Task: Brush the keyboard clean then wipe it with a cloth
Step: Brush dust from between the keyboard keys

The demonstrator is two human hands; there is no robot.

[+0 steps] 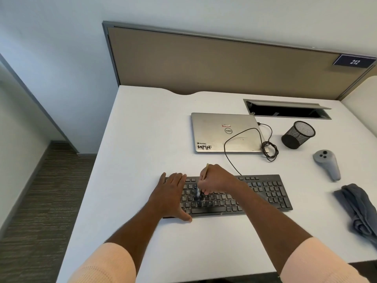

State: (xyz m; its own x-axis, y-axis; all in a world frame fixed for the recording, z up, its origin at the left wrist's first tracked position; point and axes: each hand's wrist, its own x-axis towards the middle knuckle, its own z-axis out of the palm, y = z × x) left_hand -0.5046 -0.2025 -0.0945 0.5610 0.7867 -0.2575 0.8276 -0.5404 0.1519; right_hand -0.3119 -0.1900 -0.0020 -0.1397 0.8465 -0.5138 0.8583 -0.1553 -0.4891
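Note:
A black keyboard (265, 193) lies flat on the white desk (146, 129), its cable running back toward the laptop. My left hand (172, 193) lies flat with straight fingers over the keyboard's left end, thumb at the front edge. My right hand (216, 179) grips a thin wooden-handled brush (204, 172); its bristles touch the keys in the left-middle rows. A crumpled grey cloth (359, 209) sits at the desk's right edge, apart from both hands.
A shut silver laptop (216, 131) lies behind the keyboard with a coiled black cable (270, 149) beside it. A black mesh pen cup (298, 134) and a grey handheld controller (327, 163) stand to the right. An open cable hatch (285, 109) is set near the partition.

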